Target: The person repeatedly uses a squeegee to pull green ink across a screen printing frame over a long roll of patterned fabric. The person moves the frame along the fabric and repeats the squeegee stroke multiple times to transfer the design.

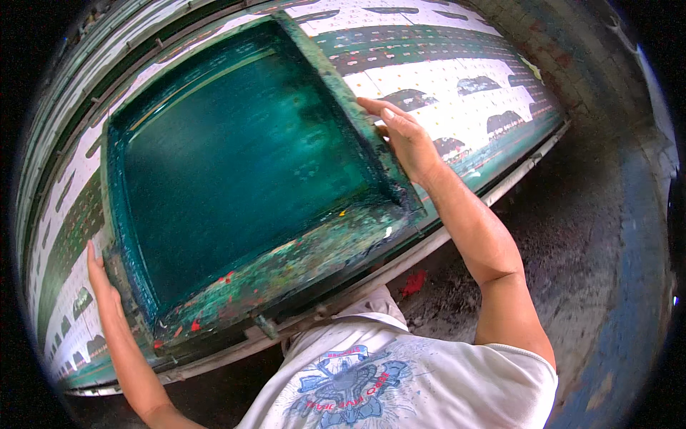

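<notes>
A large screen printing frame (pixel 279 264) lies tilted across the long table in front of me, its wooden rim caked with green paint and flecked with red. Inside the rim, the mesh (pixel 229 157) is dark teal and looks wet toward its right side. My left hand (pixel 106 286) is against the outer left side of the frame, fingers pointing away from me along the edge. My right hand (pixel 409 143) grips the outer right side, its fingers bent over the rim. Parts of both hands' fingers are hidden by the rim.
White pieces (pixel 429 68) printed with dark green shapes and dots cover the table on both sides of the frame. A pale metal rail (pixel 493 193) runs along the table's near edge. The dark floor (pixel 572 236) to the right is stained, with a red patch (pixel 413 283) near my legs.
</notes>
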Tool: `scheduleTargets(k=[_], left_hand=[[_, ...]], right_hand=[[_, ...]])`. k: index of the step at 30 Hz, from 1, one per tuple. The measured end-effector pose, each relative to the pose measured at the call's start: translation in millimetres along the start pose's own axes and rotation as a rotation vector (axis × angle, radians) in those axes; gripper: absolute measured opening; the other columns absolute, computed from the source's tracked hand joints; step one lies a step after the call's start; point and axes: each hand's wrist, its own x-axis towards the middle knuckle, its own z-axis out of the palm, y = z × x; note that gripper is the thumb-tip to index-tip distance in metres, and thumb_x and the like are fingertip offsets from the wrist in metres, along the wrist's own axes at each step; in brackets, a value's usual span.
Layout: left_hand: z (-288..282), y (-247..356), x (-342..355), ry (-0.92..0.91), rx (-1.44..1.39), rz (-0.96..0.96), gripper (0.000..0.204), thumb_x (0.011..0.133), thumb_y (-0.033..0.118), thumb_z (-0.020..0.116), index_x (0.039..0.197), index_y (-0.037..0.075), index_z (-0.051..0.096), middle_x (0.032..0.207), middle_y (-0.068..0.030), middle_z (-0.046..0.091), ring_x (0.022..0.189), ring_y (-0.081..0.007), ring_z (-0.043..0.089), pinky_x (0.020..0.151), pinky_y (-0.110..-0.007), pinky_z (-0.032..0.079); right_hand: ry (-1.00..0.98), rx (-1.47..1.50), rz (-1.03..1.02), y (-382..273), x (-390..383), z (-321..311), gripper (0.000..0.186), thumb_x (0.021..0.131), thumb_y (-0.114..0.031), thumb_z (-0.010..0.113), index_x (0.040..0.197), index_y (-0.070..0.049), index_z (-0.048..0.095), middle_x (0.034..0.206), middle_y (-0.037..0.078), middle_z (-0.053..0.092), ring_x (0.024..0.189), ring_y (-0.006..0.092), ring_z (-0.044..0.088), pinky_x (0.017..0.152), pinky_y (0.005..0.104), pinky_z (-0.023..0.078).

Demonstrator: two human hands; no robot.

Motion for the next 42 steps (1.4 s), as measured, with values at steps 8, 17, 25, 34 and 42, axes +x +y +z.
scheduleTargets(k=[8, 17, 25, 34, 42], left_hand=[[252, -15, -127, 0.017, -0.143, -0.037, 0.083, 0.099, 0.068, 0.071, 0.138, -0.005, 0.070, 0.128, -0.0163, 0.078, 0.116, -0.0311, 0.074, 0.109, -0.043, 0.056], [405, -48, -233, 0.084, -0.209, 0.046, 0.065, 0.107, 0.051, 0.070, 0.140, -0.006, 0.068, 0.133, -0.0149, 0.074, 0.119, -0.0240, 0.070, 0.107, -0.038, 0.054], [442, -70, -256, 0.014, -0.252, 0.058, 0.066, 0.108, 0.052, 0.069, 0.143, -0.004, 0.067, 0.134, -0.0138, 0.073, 0.122, -0.0245, 0.070, 0.108, -0.039, 0.053], [468, -70, -271, -0.043, -0.203, 0.041, 0.084, 0.108, 0.056, 0.066, 0.165, -0.003, 0.048, 0.165, -0.0182, 0.054, 0.151, -0.0280, 0.051, 0.128, -0.041, 0.035], [478, -71, -277, 0.023, -0.103, 0.056, 0.060, 0.112, 0.050, 0.062, 0.141, -0.002, 0.070, 0.132, -0.0127, 0.076, 0.117, -0.0234, 0.073, 0.105, -0.038, 0.056]], right_hand=[[0.079, 0.003, 0.048, 13, 5, -246, 0.069, 0.106, -0.050, 0.060, 0.157, -0.003, 0.062, 0.156, 0.011, 0.062, 0.133, 0.0276, 0.058, 0.115, 0.0420, 0.043], [0.155, 0.070, -0.013, 15, -10, -409, 0.069, 0.106, -0.046, 0.061, 0.156, 0.001, 0.061, 0.157, 0.015, 0.063, 0.132, 0.0247, 0.062, 0.116, 0.0408, 0.045], [0.121, 0.125, -0.042, 20, -15, -471, 0.078, 0.102, -0.051, 0.063, 0.159, 0.003, 0.056, 0.157, 0.016, 0.060, 0.130, 0.0284, 0.059, 0.118, 0.0417, 0.041], [0.117, 0.158, -0.005, 22, -18, -505, 0.077, 0.103, -0.048, 0.064, 0.159, 0.004, 0.056, 0.158, 0.016, 0.060, 0.130, 0.0273, 0.060, 0.118, 0.0421, 0.042], [0.107, -0.977, -0.251, -26, -41, -442, 0.053, 0.095, -0.014, 0.084, 0.147, -0.014, 0.072, 0.157, 0.016, 0.060, 0.149, 0.0364, 0.054, 0.126, 0.0487, 0.043]])
